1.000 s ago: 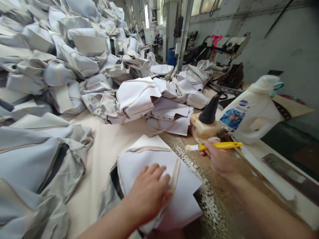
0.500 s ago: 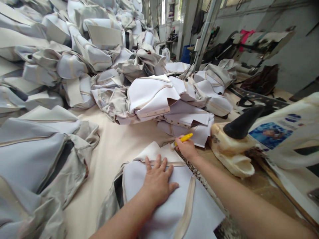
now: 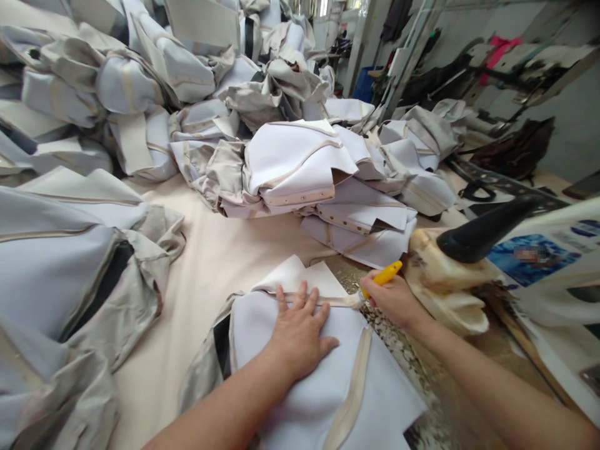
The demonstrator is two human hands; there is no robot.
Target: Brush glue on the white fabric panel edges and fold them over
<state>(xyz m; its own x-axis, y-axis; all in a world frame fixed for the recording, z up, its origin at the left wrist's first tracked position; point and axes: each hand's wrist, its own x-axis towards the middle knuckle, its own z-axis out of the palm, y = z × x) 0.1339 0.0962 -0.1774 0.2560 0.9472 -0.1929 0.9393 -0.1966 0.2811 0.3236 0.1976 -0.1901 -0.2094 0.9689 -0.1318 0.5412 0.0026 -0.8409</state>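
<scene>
Under my left hand (image 3: 300, 334) lies a pale white-grey sewn piece (image 3: 300, 412) with beige seam strips, spread on the table. That hand presses flat on it, fingers spread. My right hand (image 3: 391, 297) grips a brush (image 3: 382, 278) by its yellow handle. The bristles touch the right end of the beige strip near the piece's far edge. A white flap (image 3: 293, 275) stands out beyond that strip. Grey lining fabric (image 3: 201, 369) bunches along the piece's left side.
A similar piece (image 3: 60, 275) lies to the left. Stacked pieces (image 3: 300, 162) stand ahead, before a large heap (image 3: 135, 81). On the right sits a cut-open yellowish container (image 3: 435, 275) with a black spout-like cone (image 3: 487, 231). Speckled residue covers the board beside the work.
My right hand has moved the brush to the right and nearer, from the white flap to the strip's end. My left hand has stayed on the piece. The view has tilted down slightly.
</scene>
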